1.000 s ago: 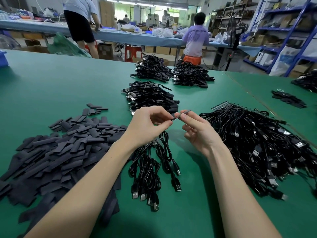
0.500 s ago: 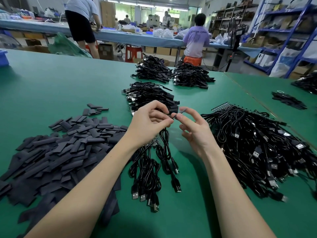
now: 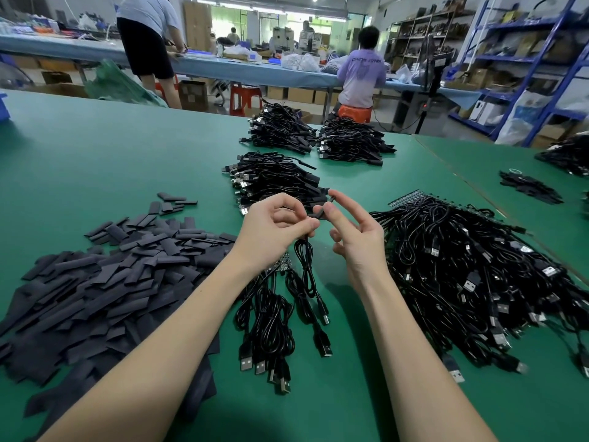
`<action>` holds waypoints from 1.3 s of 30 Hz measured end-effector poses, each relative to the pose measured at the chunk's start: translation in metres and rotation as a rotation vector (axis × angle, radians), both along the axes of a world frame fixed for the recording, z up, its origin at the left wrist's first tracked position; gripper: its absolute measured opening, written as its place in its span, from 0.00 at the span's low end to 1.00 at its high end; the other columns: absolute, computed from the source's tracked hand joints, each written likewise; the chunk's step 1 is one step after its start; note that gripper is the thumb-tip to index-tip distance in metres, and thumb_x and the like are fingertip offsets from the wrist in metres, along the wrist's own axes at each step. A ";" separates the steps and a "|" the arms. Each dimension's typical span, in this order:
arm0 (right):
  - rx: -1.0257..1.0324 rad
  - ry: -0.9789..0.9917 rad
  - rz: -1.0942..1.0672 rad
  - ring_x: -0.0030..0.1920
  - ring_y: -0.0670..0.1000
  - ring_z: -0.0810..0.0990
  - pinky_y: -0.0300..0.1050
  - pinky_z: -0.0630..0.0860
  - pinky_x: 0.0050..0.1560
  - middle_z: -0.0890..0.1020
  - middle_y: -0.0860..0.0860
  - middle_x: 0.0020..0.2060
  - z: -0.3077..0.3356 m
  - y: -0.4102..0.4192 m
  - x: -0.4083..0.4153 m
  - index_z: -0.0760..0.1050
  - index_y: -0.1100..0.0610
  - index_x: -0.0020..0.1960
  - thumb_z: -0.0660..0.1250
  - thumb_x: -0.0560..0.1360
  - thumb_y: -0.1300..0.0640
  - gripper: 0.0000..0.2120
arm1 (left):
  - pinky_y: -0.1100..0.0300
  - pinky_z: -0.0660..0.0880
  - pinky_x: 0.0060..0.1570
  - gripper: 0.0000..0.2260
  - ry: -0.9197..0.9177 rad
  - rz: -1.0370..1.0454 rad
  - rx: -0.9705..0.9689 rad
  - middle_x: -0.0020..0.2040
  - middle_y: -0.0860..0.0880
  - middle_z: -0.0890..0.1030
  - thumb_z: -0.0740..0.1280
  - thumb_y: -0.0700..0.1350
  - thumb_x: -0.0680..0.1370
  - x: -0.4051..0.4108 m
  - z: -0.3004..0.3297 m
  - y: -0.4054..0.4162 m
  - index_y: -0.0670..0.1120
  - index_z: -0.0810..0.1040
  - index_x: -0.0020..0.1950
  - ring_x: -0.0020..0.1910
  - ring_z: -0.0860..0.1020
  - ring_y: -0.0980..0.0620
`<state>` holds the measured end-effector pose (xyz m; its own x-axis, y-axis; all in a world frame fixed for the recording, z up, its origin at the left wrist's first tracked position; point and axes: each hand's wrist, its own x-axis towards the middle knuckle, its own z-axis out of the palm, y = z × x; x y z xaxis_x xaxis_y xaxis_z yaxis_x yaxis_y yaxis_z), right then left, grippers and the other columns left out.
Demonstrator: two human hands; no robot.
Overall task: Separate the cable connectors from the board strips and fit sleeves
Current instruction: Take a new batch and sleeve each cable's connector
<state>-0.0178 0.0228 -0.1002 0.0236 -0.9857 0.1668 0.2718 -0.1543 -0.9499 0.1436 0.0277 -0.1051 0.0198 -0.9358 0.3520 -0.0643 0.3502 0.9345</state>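
**Sleeve going onto a cable end above the green tabletop**

Green matting covers the tabletop [image 3: 95, 154] in front of you, and behind it runs a long blue bench with two people working at it, backs turned, and blue shelving on the right.

Your left hand [image 3: 274, 228] is raised above the tabletop, fingers curled, thumb and forefinger pinching a black cable [image 3: 306, 266] just below its end. That cable hangs from your pinch in a loop, its USB plug down among the small bundle [image 3: 271, 330] lying between your forearms. A bit of board strip [image 3: 282, 264] shows under your left wrist, at the top of that bundle.

Your right hand [image 3: 357, 237] meets the left one. Its thumb and forefinger hold a short black sleeve [image 3: 323, 208] at the cable's end, while the other fingers are loosely bent. How far the sleeve sits over the connector you cannot tell from this view.

To your left lies a wide heap of flat dark sleeves [image 3: 111, 275]. To your right is a big pile of cables [image 3: 471, 275] with board strips at its far edge. Beyond your hands sit three stacks of finished cables [image 3: 277, 177]; further cable piles lie on the neighbouring table at far right.
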 end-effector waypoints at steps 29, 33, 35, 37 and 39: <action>0.031 -0.221 -0.215 0.28 0.44 0.64 0.34 0.63 0.27 0.83 0.59 0.42 0.016 -0.006 0.000 0.86 0.45 0.52 0.77 0.74 0.56 0.09 | 0.62 0.77 0.45 0.22 -0.212 0.120 0.223 0.57 0.56 0.78 0.80 0.55 0.70 -0.012 0.005 0.007 0.55 0.73 0.58 0.48 0.83 0.61; 0.047 -0.248 -0.211 0.31 0.44 0.67 0.34 0.64 0.28 0.88 0.55 0.49 0.017 -0.005 -0.002 0.81 0.48 0.57 0.75 0.77 0.57 0.10 | 0.55 0.82 0.47 0.12 -0.017 0.019 0.334 0.52 0.45 0.85 0.76 0.45 0.75 -0.020 -0.002 0.006 0.48 0.76 0.54 0.45 0.85 0.51; 0.051 -0.235 -0.189 0.32 0.45 0.69 0.35 0.65 0.29 0.88 0.53 0.49 0.018 -0.004 -0.002 0.79 0.48 0.58 0.74 0.78 0.57 0.10 | 0.59 0.80 0.41 0.09 -0.023 0.086 0.310 0.48 0.47 0.86 0.74 0.45 0.76 -0.020 -0.001 0.004 0.49 0.77 0.52 0.43 0.85 0.52; 0.056 -0.236 -0.175 0.32 0.45 0.72 0.35 0.67 0.30 0.88 0.53 0.50 0.019 -0.004 -0.004 0.78 0.47 0.59 0.73 0.78 0.57 0.11 | 0.58 0.79 0.39 0.06 -0.095 0.185 0.251 0.45 0.51 0.86 0.73 0.46 0.77 -0.016 0.002 0.002 0.51 0.78 0.52 0.41 0.84 0.54; 0.068 -0.252 -0.174 0.33 0.45 0.75 0.35 0.70 0.30 0.87 0.54 0.50 0.020 -0.005 -0.006 0.78 0.47 0.59 0.73 0.79 0.57 0.11 | 0.63 0.75 0.36 0.05 -0.142 0.202 0.179 0.41 0.56 0.84 0.72 0.46 0.78 -0.013 0.008 -0.001 0.53 0.79 0.52 0.35 0.79 0.58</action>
